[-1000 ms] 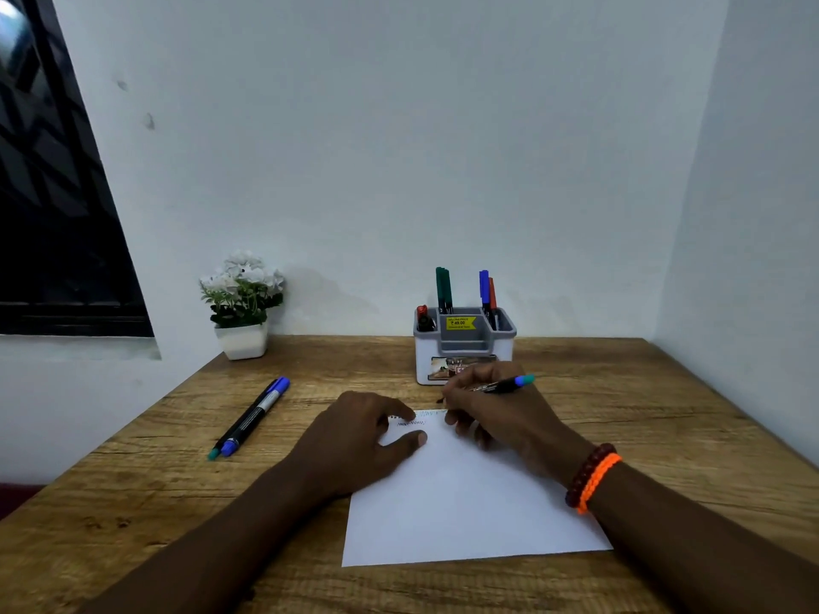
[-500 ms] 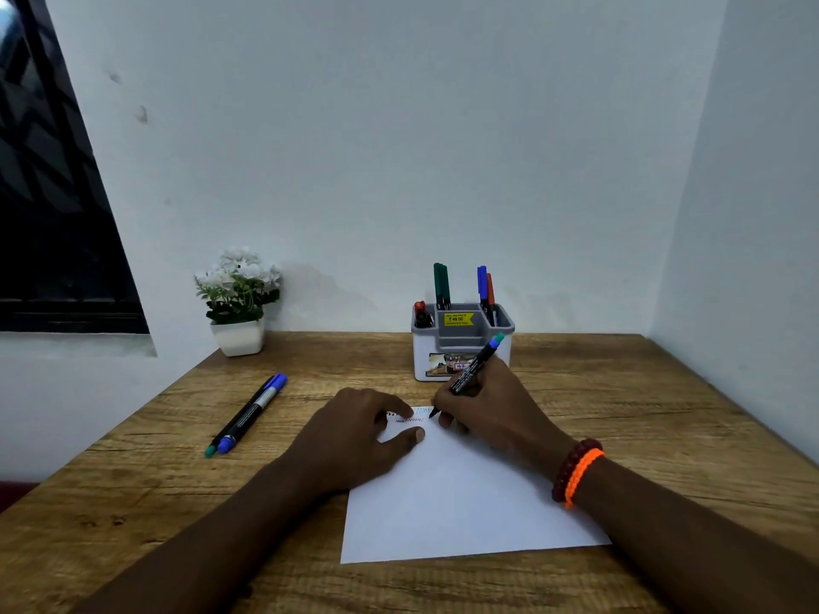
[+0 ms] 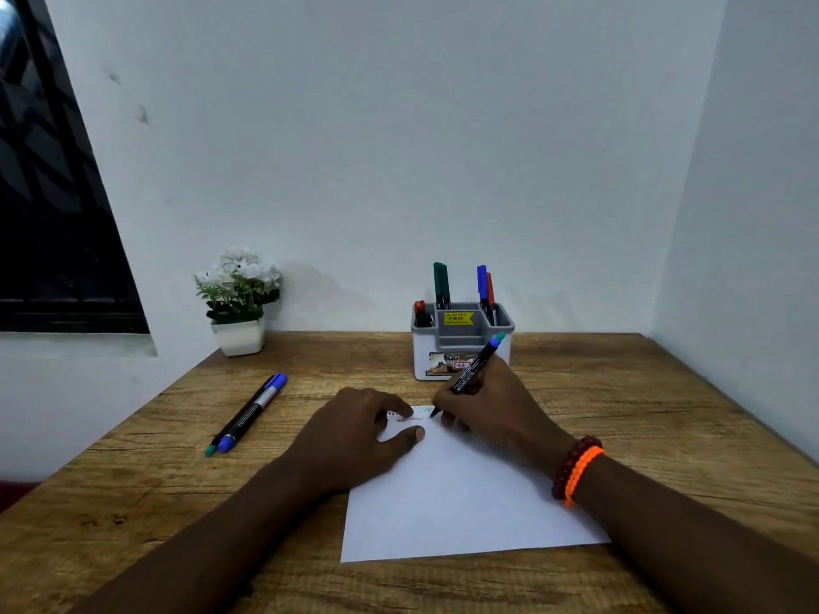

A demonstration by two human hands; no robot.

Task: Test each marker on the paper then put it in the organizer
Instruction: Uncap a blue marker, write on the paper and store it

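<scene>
wood-grain table (image 3: 620,414) carries a white sheet of paper (image 3: 465,502), set slightly askew. right hand (image 3: 492,405) rests on the paper's far edge, fingers curled round a black marker (image 3: 472,370) in a writing grip. marker tilts up and away from the fingers, its blue-and-teal end (image 3: 497,339) highest, its dark tip touching the paper just left of the fingertips. short zigzag test lines (image 3: 412,414) run along the paper's far left corner, directly between the two hands; colours hard to read, one looks teal, others dark or reddish.

left hand (image 3: 359,436) lies palm down on the paper's left edge, fingers bent at the knuckles and pressing the sheet, thumb (image 3: 410,436) stretched toward the right hand. it holds nothing.

grey-and-white organizer (image 3: 461,347) stands just beyond the right hand's knuckles, against the wall. in it: two green markers (image 3: 442,283) upright at left rear, a blue marker (image 3: 482,285) and a red marker (image 3: 490,292) at right rear, a short red-capped one (image 3: 420,310) in the left compartment. yellow price sticker (image 3: 458,318) on the inner divider.

well left of the left hand's fingers, two markers (image 3: 248,414) lie side by side on the bare wood, touching, one with blue ends, the other showing a teal end nearest the person.

white potted flowers (image 3: 239,303) at the far left corner. beaded and orange bracelets (image 3: 576,469) on the right wrist.
</scene>
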